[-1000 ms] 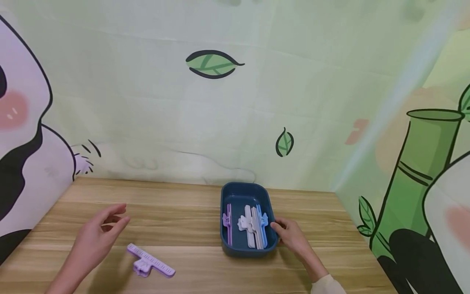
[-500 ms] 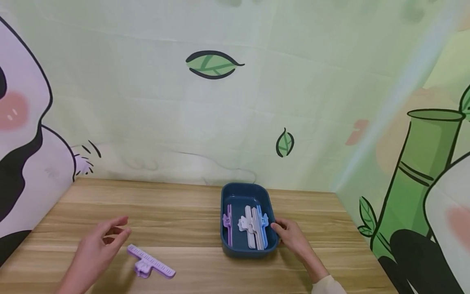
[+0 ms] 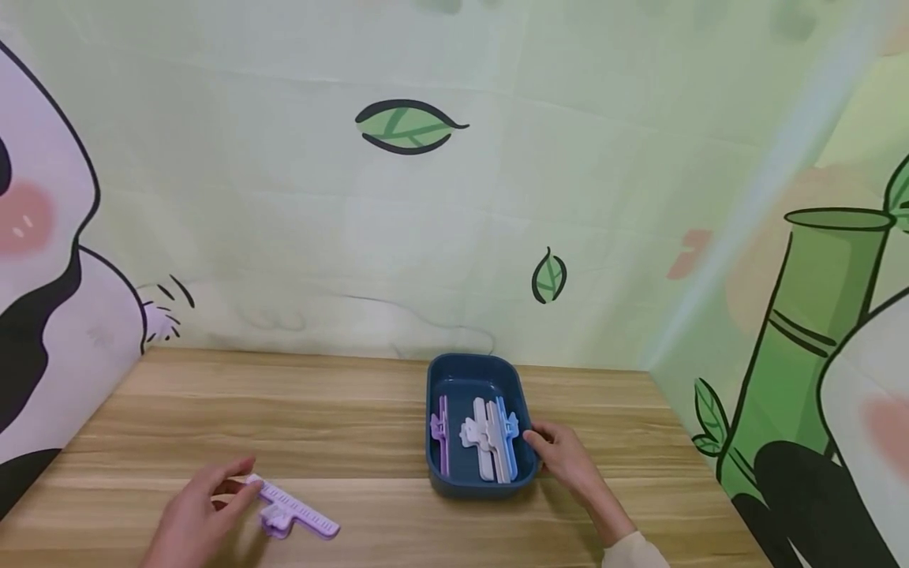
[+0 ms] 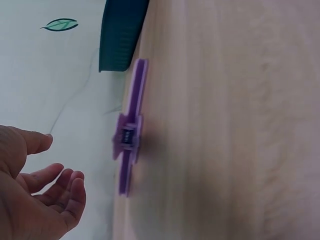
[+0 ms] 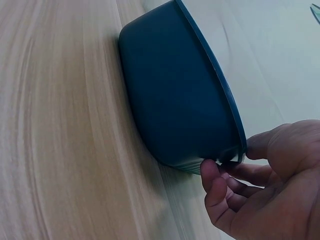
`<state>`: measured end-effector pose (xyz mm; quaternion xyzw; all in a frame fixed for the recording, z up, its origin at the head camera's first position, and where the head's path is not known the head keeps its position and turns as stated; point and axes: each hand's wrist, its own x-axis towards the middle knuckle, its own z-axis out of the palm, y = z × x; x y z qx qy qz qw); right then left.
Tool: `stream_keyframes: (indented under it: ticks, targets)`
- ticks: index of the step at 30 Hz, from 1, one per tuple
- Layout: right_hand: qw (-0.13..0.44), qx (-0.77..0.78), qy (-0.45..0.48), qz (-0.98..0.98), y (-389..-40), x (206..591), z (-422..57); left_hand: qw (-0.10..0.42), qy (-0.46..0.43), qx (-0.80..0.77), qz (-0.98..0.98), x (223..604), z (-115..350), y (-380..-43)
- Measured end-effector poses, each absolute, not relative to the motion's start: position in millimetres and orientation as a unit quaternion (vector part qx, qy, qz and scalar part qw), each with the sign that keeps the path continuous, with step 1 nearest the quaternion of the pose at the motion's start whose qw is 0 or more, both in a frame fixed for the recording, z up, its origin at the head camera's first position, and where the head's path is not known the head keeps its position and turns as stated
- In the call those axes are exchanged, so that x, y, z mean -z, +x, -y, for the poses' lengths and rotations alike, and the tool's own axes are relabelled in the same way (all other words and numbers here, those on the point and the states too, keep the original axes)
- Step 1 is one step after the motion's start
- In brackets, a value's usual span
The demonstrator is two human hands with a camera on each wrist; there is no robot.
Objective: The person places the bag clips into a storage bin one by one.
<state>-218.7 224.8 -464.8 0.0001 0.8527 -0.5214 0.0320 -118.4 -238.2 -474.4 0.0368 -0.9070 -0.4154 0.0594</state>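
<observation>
A light purple bag clip (image 3: pixel 301 511) lies on the table at the front left. Just beyond its left end hovers my left hand (image 3: pixel 199 514), thumb and fingers apart, with nothing held. The left wrist view shows a gap between that hand (image 4: pixel 37 187) and the clip (image 4: pixel 135 100), which has its spring facing the camera. On the right, my right hand (image 3: pixel 566 457) grips the side rim of a dark blue bin (image 3: pixel 479 490). In the right wrist view, the thumb is at the bin's rim and the fingers are curled under it against the outer wall (image 5: pixel 175 90).
Inside the bin, a purple clip (image 3: pixel 444 438) stands along the left wall. White clips (image 3: pixel 484 442) and a blue clip (image 3: pixel 510 430) lie together at its right. Behind the wooden table (image 3: pixel 341 418) hangs a printed backdrop (image 3: pixel 284 197).
My left hand has come down and slightly right, toward the left end of the purple clip on the table. My right hand and the bin have stayed in place.
</observation>
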Motion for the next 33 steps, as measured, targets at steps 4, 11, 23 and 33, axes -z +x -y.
stream_keyframes:
  ticks: [4, 11, 23, 33]
  targets:
    - [0.032, 0.520, 0.001, -0.853, -219.0, 465.5, -224.5, 0.020, 0.048, 0.421, 0.905, 482.8, 238.9, -117.5]
    - [0.030, 0.523, 0.003, -0.852, -219.1, 465.5, -225.0, 0.007, 0.055, 0.403, 0.913, 497.3, 234.1, -115.6]
    - [0.026, 0.529, -0.007, -0.848, -217.8, 465.7, -225.0, -0.017, 0.044, 0.342, 0.939, 508.8, 226.6, -117.4]
    - [0.040, 0.536, -0.005, -0.843, -217.9, 466.2, -226.0, -0.046, 0.047, 0.339, 0.938, 508.2, 221.3, -122.1]
